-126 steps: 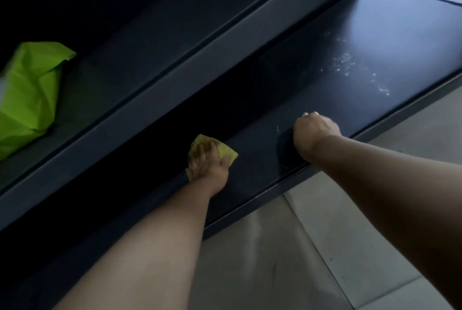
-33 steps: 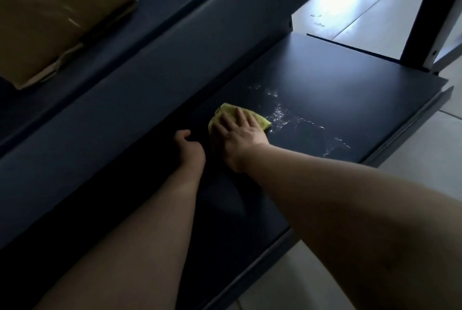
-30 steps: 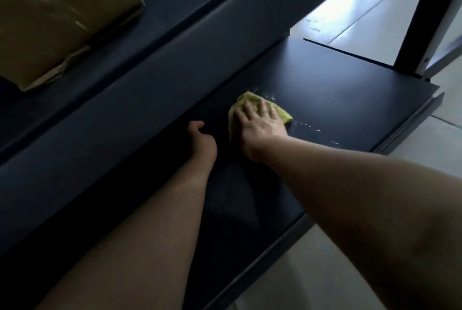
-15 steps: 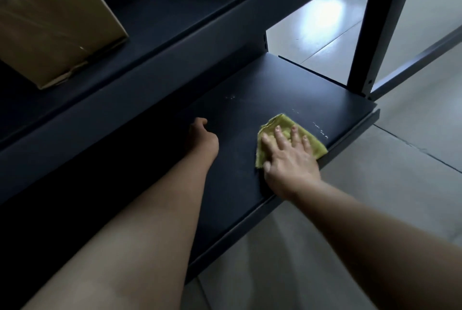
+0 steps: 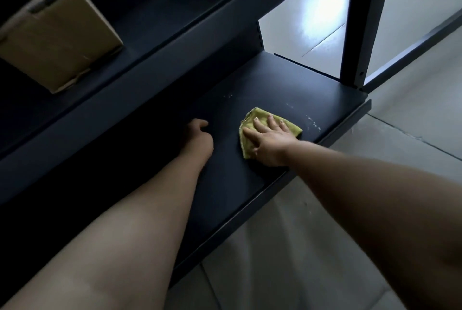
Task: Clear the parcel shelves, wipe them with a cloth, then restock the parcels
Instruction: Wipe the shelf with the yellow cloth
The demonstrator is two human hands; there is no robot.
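Wiping step: right hand (image 5: pixel 270 142) is pressing the yellow-green cloth (image 5: pixel 291 126) flat onto the bottom shelf (image 5: pixel 287 84), near its front edge and toward the end by the upright post (image 5: pixel 362 21). The right fingers (image 5: pixel 272 122) are lying straight and spread over the cloth, released, not pinching it, and the palm is covering the cloth's near corner. The right arm is reaching out long from the lower right, wrist low. The left hand (image 5: pixel 200 138) is resting on the same shelf just left of the cloth, apart from it; its fingers (image 5: pixel 201 123) are curling loosely inward and gripping nothing that shows, probably bracing. Pale wet specks (image 5: pixel 312 123) are sitting just right of the cloth, with more (image 5: pixel 228 96) farther back, so the cloth likely needs sliding over both patches with even palm pressure, in overlapping passes, right out to the lip. One risk is the cloth bunching under the palm, so flat fingers are helping. A cardboard parcel (image 5: pixel 57 39) is sitting on the upper shelf (image 5: pixel 175 42), top left. The grey floor (image 5: pixel 325 234) is showing below.
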